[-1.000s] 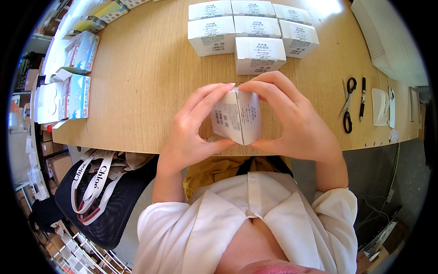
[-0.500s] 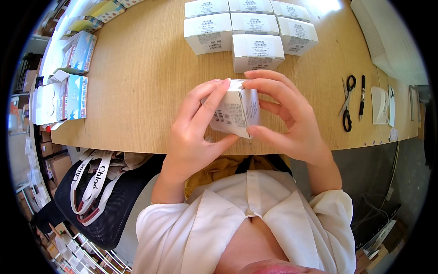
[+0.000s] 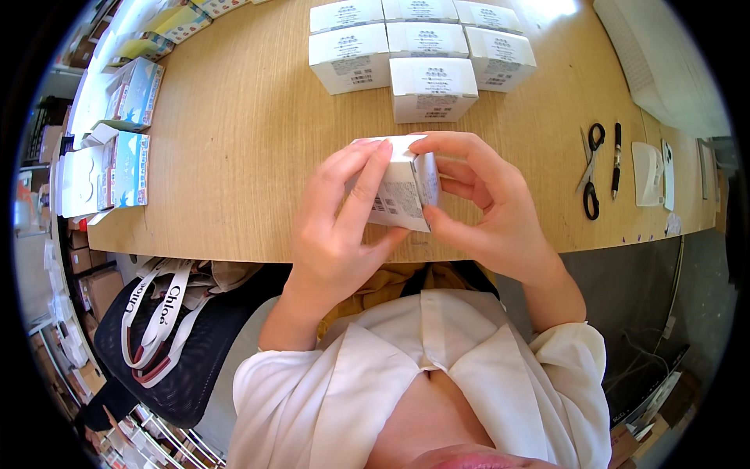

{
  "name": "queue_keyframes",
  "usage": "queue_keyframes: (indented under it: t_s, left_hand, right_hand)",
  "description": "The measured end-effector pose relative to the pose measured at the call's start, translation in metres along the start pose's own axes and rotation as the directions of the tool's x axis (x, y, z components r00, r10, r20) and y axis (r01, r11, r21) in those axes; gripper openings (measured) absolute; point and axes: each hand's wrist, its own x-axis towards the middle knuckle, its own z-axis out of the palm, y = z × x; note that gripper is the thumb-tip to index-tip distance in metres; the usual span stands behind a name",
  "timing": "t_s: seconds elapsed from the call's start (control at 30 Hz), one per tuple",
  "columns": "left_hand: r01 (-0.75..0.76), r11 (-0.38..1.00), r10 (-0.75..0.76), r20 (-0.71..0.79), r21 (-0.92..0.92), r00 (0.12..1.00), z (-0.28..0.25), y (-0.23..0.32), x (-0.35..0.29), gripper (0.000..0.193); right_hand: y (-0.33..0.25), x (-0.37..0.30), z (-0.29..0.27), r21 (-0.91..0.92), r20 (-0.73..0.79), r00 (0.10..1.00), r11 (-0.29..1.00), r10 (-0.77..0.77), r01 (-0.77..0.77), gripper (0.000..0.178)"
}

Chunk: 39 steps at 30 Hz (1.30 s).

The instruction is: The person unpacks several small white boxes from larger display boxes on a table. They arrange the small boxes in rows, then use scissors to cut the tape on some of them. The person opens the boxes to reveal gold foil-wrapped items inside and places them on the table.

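Just above the near edge of the table, I hold a small white cardboard box (image 3: pixel 401 198) with printed panels. My left hand (image 3: pixel 332 215) wraps round its left side, fingers over the upper part and thumb along the bottom edge. My right hand (image 3: pixel 494 211) pinches the box's right end, the index finger at the upper corner and the thumb at the lower one. A panel at that end (image 3: pixel 428 181) stands slightly off the box's edge. The fingertips behind the box are partly hidden.
Several matching white boxes (image 3: pixel 434 87) stand in rows at the back. Black-handled scissors (image 3: pixel 592 168), a pen (image 3: pixel 616 162) and a white flat piece (image 3: pixel 647 174) lie to the right. Opened blue cartons (image 3: pixel 129 168) line the left edge. A black bag (image 3: pixel 168 344) sits below left.
The box has turned slightly in my hands, so its right end shows narrower. My right index finger has slid a little left along the upper corner. The whole view has shifted slightly.
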Motion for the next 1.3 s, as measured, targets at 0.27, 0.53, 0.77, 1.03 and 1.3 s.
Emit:
queue_keyframes:
  t_s: [0.27, 0.53, 0.77, 1.03, 1.3]
  left_hand:
    - [-0.097, 0.979, 0.104, -0.028, 0.181, 0.994, 0.007, 0.003, 0.001, 0.077]
    - [0.049, 0.988, -0.049, 0.001, -0.146, 0.999, -0.003, -0.006, 0.004, 0.064]
    - [0.360, 0.765, -0.367, 0.098, -0.535, 0.925, -0.001, -0.009, 0.004, 0.043]
    - [0.227, 0.860, -0.269, -0.030, -0.457, 0.963, 0.010, -0.016, 0.000, 0.039]
    - [0.281, 0.786, -0.369, -0.052, -0.550, 0.928, 0.009, -0.024, -0.003, 0.039]
  right_hand:
    - [0.000, -0.005, 0.007, -0.407, -0.030, 0.987, 0.904, -0.157, 0.131, 0.055]
    - [0.008, -0.002, 0.003, -0.285, -0.025, 0.988, 0.949, -0.151, 0.138, 0.062]
    - [-0.002, -0.005, 0.009, -0.471, 0.076, 0.977, 0.857, -0.199, 0.211, 0.065]
    - [-0.003, -0.003, 0.011, -0.486, 0.119, 0.976, 0.846, -0.184, 0.218, 0.065]
    - [-0.003, -0.003, 0.002, -0.404, 0.055, 0.985, 0.898, -0.166, 0.174, 0.059]
